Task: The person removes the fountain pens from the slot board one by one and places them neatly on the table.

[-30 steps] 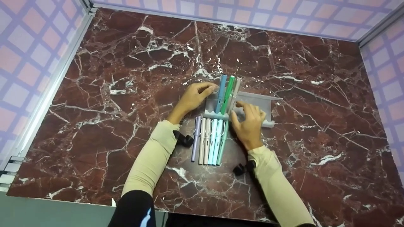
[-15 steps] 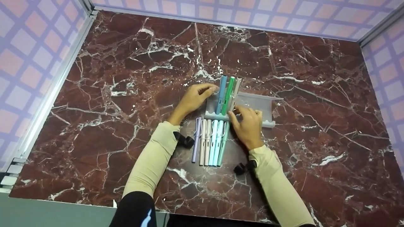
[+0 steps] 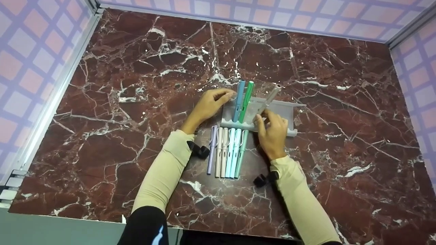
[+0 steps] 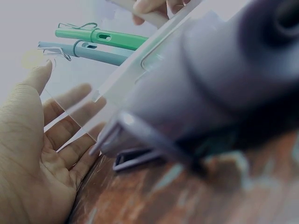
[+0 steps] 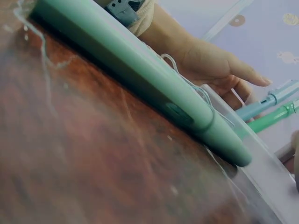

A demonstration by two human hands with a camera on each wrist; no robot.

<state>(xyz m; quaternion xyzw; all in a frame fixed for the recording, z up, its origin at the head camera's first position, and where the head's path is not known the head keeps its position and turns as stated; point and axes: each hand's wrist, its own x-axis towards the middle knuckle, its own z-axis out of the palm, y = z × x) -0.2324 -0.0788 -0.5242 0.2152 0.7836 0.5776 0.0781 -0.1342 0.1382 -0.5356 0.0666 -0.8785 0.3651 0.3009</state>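
A clear plastic pen stand (image 3: 284, 114) with a notched front strip holds a blue pen (image 3: 239, 102) and a green pen (image 3: 246, 102), both leaning against its back panel. My right hand (image 3: 273, 134) pinches a grey-brown pen (image 3: 270, 96) near its lower end, tilted right over the stand. At the stand's left edge is my left hand (image 3: 211, 103); in the left wrist view its relaxed fingers (image 4: 70, 126) show through the clear panel, thumb beside the blue pen's clip. In front lie a purple pen (image 3: 212, 151), two taupe pens (image 3: 220, 153), two light-cyan pens (image 3: 232, 153) and a teal-green pen (image 3: 241, 154).
The marbled dark red table (image 3: 136, 119) has patterned lilac panels (image 3: 238, 12) along its back and sides. Black wrist cameras (image 3: 198, 150) sit close to the row of pens on either side. The table's front edge runs below the forearms.
My right hand has taken hold of the grey-brown pen and moved it right, away from the green pen, tilting it further. The left hand has stayed in place.
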